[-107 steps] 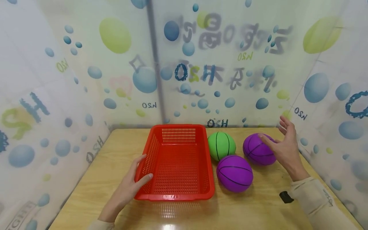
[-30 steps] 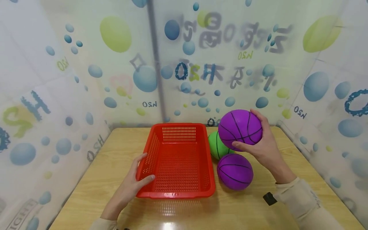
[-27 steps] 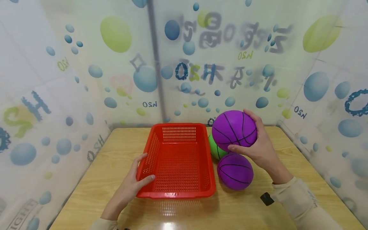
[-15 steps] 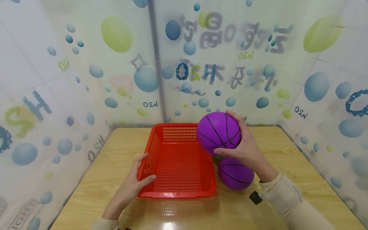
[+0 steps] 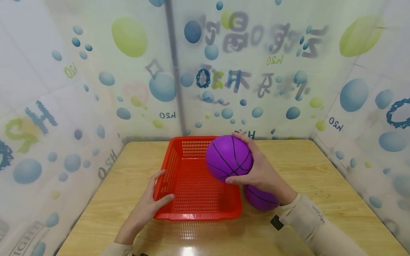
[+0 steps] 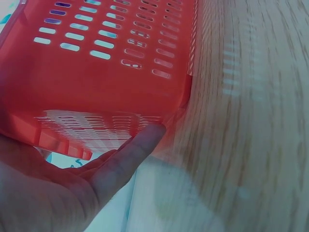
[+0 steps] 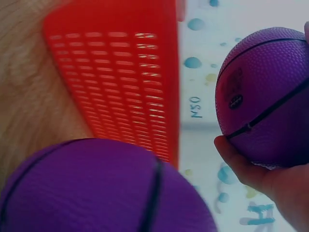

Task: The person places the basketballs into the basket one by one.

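We are seeing the held ball (image 5: 229,158) moving left: earlier frames are showing it resting toward the far right corner of the desk (image 5: 320,170), with the right hand (image 5: 259,170) hovering wide beside it. Half a second ago it is overlapping the right rim of the basket (image 5: 196,216); now it is sitting further left and lower in our view, covering part of that rim and the inside behind it. We are not able to tell how high above the basket it is hanging.

The right hand's fingers are holding this purple ball in a wide grip. We are seeing them reaching over its far right side while the thumb is pressing along its near underside; the ball is lying to the left of the palm, bulging out past the fingertips.

The left hand (image 5: 148,202) is staying where the earlier frames are showing it, gripping the basket's left wall, the thumb crossing the rim inward and the fingers lying outside. The basket is standing near the desk's far edge. The other ball (image 5: 261,201), also purple, is remaining just right of the basket, partly hiding behind the right hand, and the green ball is dropping out of our sight.
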`<state>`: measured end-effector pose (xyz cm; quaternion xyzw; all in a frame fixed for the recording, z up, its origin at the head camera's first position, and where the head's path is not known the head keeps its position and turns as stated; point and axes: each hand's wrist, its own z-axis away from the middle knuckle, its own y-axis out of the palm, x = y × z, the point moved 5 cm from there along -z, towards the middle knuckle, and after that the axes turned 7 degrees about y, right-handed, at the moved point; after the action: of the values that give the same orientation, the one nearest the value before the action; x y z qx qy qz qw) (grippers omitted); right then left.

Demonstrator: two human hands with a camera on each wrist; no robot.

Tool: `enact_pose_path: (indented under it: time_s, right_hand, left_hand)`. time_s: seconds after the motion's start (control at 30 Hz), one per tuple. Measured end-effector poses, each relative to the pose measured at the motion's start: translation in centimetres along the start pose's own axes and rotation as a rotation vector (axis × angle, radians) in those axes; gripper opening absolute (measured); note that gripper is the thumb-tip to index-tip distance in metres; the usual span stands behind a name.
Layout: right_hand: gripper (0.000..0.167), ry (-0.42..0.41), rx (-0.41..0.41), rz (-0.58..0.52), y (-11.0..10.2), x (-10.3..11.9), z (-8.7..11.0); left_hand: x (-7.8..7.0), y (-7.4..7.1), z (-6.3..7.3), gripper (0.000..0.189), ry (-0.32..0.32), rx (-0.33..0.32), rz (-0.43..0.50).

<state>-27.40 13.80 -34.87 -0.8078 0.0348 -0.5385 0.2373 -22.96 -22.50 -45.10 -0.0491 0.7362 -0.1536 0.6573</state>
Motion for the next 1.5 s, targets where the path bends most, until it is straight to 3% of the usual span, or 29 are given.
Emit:
enact_pose_path:
  time_s: [0.3,0.53,0.67,0.8,0.97,1.2,1.5]
  right_hand:
    - [0.123,-0.045,0.124,0.05,2.8,-0.7,0.4]
    - [0.115,-0.147,0.183,0.128,4.4,-0.5,0.3]
    - [0.111,-0.138,0.222,0.171,5.0,-0.5,0.3]
    - [0.091,-0.086,0.316,0.222,5.5,-1.0,0.5]
    - [0.059,-0.097,0.42,0.309,5.8,-1.4,1.0]
    - [0.039,-0.124,0.364,0.26,5.0,-1.2,1.2]
    - [0.051,-0.121,0.295,0.295,4.0,-1.4,1.5]
  left_hand:
    - [0.1,-0.1,0.0,0.089,0.007,-0.009,-0.033]
    - [0.1,0.0,0.0,0.087,0.022,-0.009,-0.012]
    - [0.0,0.1,0.0,0.086,0.022,-0.015,-0.026]
    - [0.0,0.2,0.0,0.087,0.019,-0.018,-0.044]
    - [-0.1,0.2,0.1,0.088,0.024,-0.013,-0.049]
    - [0.0,0.1,0.1,0.088,0.011,-0.017,-0.057]
    - [0.0,0.2,0.0,0.089,0.02,-0.007,-0.04]
